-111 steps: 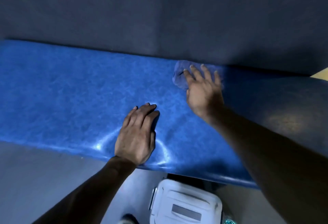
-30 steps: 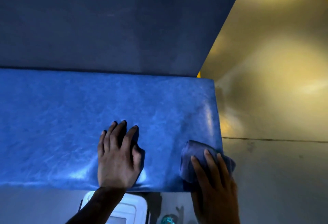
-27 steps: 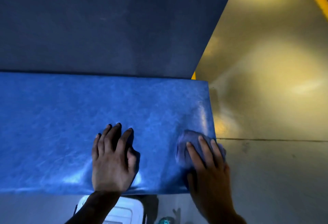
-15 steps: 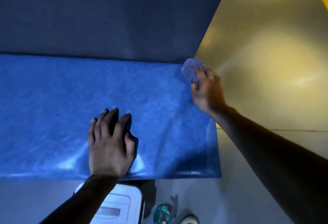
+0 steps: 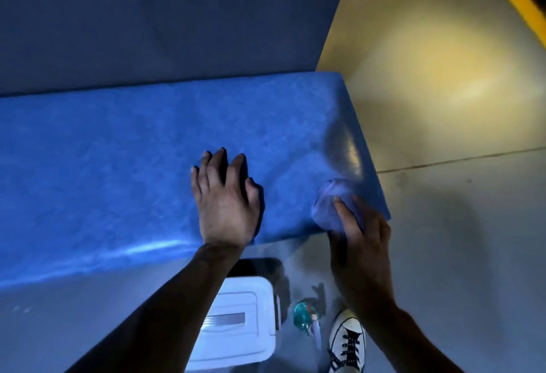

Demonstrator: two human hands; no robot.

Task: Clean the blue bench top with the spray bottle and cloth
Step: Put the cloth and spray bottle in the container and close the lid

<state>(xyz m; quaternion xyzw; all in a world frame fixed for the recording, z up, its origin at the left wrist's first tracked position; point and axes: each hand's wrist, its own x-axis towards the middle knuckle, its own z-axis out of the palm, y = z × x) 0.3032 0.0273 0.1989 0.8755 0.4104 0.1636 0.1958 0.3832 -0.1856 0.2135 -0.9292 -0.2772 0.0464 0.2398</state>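
Now, step: wiping, by my reading; spraying looks done.
Bench: blue top, its right end by the yellow wall.
Cloth: bunched at the near right corner of the bench.
Right hand: fingers curled over the cloth, pressing it down.
Left hand: flat on the bench, fingers straight, holding nothing.
Bottle: on the floor beside a shoe and a white bin.
Next: probably another pass along the top, keeping pressure.
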